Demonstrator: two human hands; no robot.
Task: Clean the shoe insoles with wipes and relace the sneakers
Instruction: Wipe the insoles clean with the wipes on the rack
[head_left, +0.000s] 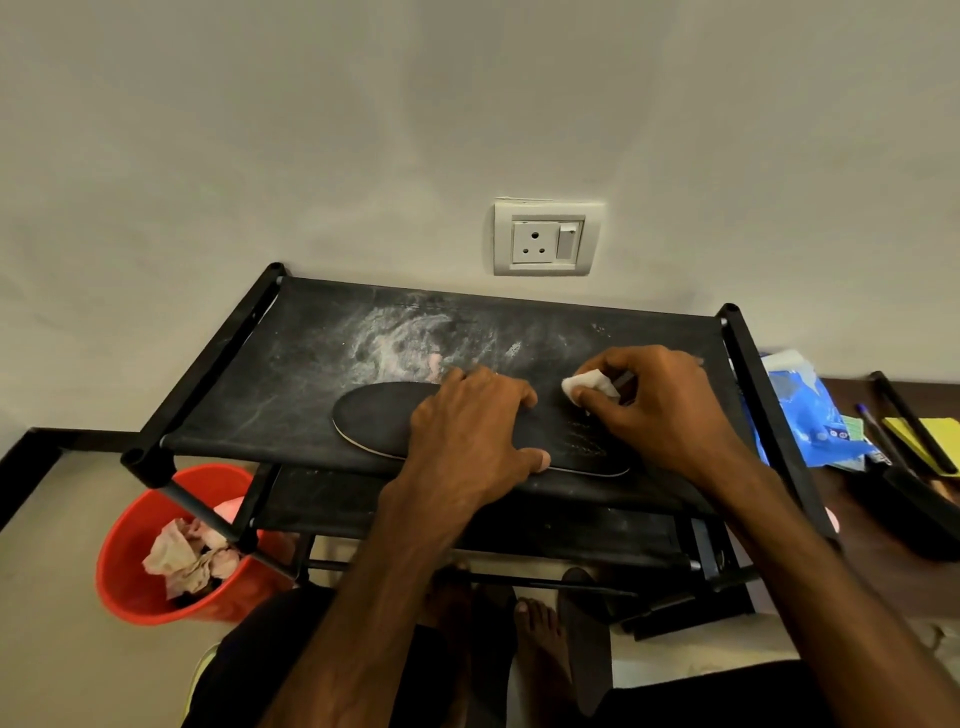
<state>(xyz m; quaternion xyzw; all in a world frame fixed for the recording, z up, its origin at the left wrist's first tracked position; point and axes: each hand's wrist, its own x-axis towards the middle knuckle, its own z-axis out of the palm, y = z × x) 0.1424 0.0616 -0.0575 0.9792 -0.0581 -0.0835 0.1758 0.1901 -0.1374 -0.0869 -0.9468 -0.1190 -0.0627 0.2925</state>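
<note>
Dusty black rack shelf (291, 374) against the wall, insole (374, 421) flat on it. Left hand (467, 426) clamps its middle, thumb on the near edge. Right hand (660, 405) pinches the wipe (584, 387) at the right end. Suggest long strokes away from the holding hand; refold the wipe once soiled.

I record the left forearm (374, 582) and right forearm (810, 561) bare from the wrist to the lower edge of the view, and the left hand (467, 431) and right hand (660, 405) likewise bare. A dark garment (244, 670) covers the upper legs at the bottom. Both feet (540, 639) are bare, toes showing.
</note>
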